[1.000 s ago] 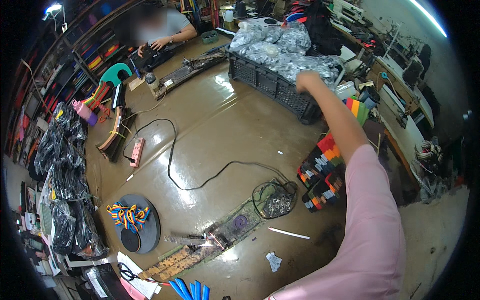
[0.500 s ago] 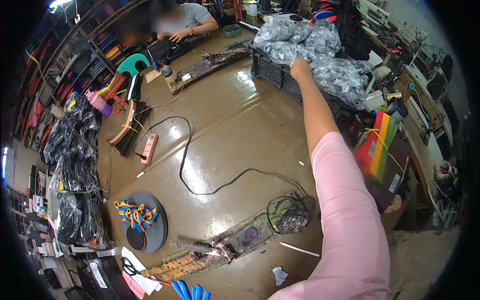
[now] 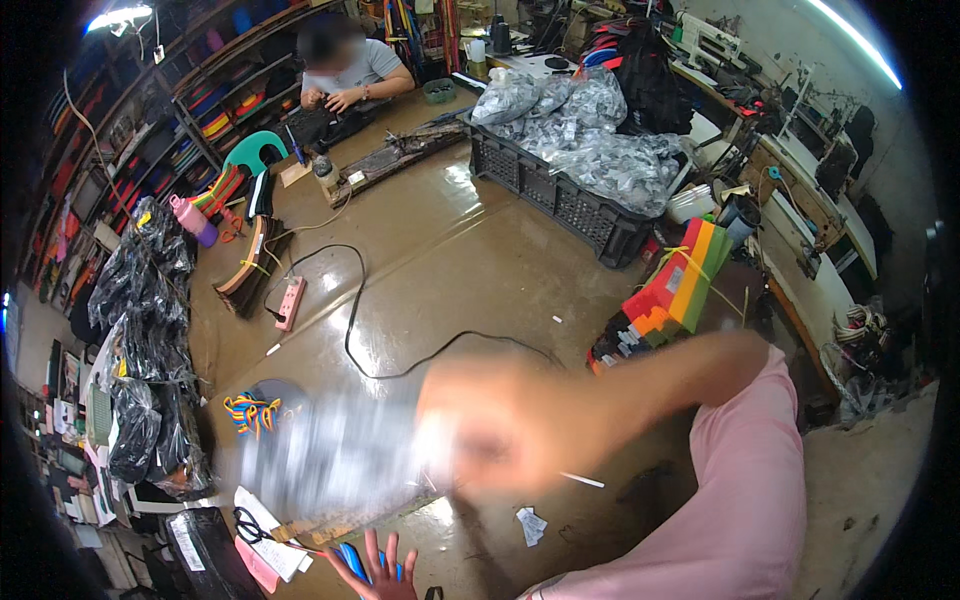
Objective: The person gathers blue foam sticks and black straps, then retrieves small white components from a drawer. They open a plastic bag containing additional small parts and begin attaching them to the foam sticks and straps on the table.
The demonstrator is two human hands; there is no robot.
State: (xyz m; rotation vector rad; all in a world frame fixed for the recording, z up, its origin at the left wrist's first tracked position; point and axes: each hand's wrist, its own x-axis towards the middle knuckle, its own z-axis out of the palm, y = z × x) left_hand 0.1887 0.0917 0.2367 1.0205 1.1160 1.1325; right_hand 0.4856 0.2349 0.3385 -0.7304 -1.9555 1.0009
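One silvery plastic bag (image 3: 325, 440), badly blurred, stretches leftward from the person's right hand (image 3: 495, 425), which looks closed on its end, above the brown table (image 3: 470, 280). Lower down, the left hand (image 3: 383, 574) spreads its fingers wide, gripping nothing I can see, by some blue strips (image 3: 349, 556); whether it touches them, I can't tell.

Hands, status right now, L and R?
Left hand: open, fingers spread, nothing visibly held.
Right hand: closed on a clear plastic bag; motion blur hides the exact grip.
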